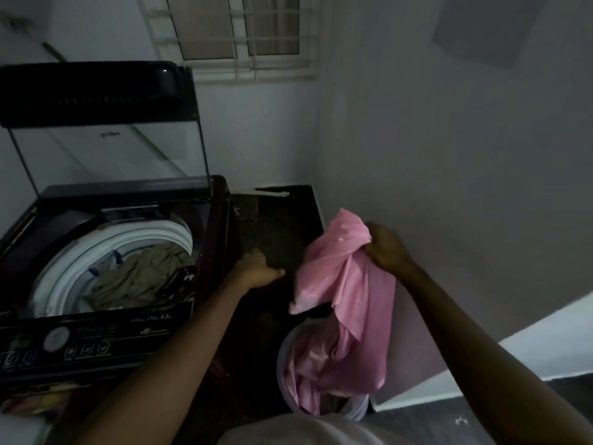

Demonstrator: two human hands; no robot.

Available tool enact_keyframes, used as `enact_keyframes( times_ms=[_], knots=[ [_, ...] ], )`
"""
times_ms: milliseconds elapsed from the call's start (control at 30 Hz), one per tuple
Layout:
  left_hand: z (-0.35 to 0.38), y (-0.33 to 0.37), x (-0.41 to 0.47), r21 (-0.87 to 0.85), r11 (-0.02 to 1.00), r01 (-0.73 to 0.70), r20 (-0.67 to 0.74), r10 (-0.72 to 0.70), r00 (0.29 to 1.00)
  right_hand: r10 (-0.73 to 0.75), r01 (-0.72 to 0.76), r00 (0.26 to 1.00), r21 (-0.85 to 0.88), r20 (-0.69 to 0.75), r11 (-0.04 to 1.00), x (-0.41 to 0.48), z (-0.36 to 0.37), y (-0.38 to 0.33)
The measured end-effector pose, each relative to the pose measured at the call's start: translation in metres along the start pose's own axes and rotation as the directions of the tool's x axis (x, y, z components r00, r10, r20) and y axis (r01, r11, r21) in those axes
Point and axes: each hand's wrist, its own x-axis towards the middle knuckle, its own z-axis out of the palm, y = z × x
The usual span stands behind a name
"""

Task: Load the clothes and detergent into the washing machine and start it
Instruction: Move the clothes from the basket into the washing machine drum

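A dark top-loading washing machine (205, 245) stands at the left with its glass lid (106, 149) raised. Inside its white drum (154, 232) lies an olive-brown garment (138, 274). My right hand (383, 247) grips a pink garment (346, 284) at its top and holds it up; the cloth trails down into a pale laundry basket (284, 354) on the floor. My left hand (256, 268) hovers between the machine's right side and the pink cloth, fingers loosely extended toward the cloth, holding nothing.
The machine's control panel (80, 345) with a dial and buttons faces me at the lower left. A wall closes the right side, a barred window (237, 36) is behind, and dark floor (276, 226) runs between machine and wall.
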Motion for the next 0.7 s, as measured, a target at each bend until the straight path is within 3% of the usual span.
enact_keyframes(
  times_ms=[100,200,300,367,500,633,700],
  knots=[
    [0.006,0.03,-0.009,-0.03,0.933,-0.358,-0.031,0.357,0.933,-0.153,0.156,0.987,-0.086,0.04,0.984,0.015,-0.007,-0.031],
    [0.017,0.071,-0.021,-0.258,0.83,-0.495,-0.073,0.494,0.867,-0.226,0.231,0.973,-0.097,0.056,0.968,0.029,-0.011,-0.063],
    [0.023,0.095,-0.029,-0.54,0.735,-0.409,-0.202,0.359,0.911,-0.2,0.2,0.979,-0.019,0.025,0.98,0.041,-0.021,-0.088],
    [0.019,0.101,-0.028,-0.641,0.67,-0.375,-0.299,0.232,0.926,-0.182,0.178,0.983,0.087,0.032,0.98,0.043,-0.028,-0.09],
    [-0.011,0.105,-0.023,-0.684,0.633,-0.363,-0.407,0.083,0.91,-0.089,0.058,0.993,0.342,0.074,0.938,0.026,-0.031,-0.055],
    [-0.04,0.117,-0.026,-0.78,0.49,-0.389,-0.43,0.033,0.902,0.084,-0.111,0.992,0.36,0.091,0.926,0.0,-0.002,-0.02],
    [-0.049,0.129,-0.029,-0.835,0.387,-0.391,-0.409,0.037,0.912,0.021,-0.082,0.986,0.375,0.165,0.923,-0.011,0.023,-0.012]
  ],
)
